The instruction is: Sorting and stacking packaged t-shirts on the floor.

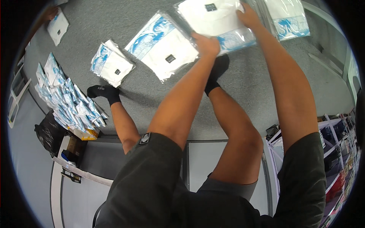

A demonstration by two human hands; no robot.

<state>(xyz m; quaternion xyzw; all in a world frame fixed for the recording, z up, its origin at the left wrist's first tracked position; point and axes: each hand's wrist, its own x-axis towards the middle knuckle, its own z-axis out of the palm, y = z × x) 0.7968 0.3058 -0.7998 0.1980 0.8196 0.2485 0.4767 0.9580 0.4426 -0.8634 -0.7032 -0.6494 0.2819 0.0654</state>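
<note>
A folded white T-shirt point(207, 19) with a blue print, in a clear plastic bag, is at the top of the view. My left hand point(207, 45) is closed on its near left part, the thumb lying on the plastic. At the bag's right edge, my right hand point(249, 17) grips it, some fingers hidden. Left of it, another bagged T-shirt point(163, 47) lies on the floor, its corner close to my left hand. Further right is a pile of bagged T-shirts point(287, 19) with the same blue print.
Smaller bagged shirts point(114, 64) lie on the grey carpet point(152, 102) near my left foot point(102, 92). A large heap of bagged shirts point(70, 97) stands at left, beside a black plastic bag point(49, 131). Another person's hand point(49, 14) is at far left. A rack point(330, 152) stands at right.
</note>
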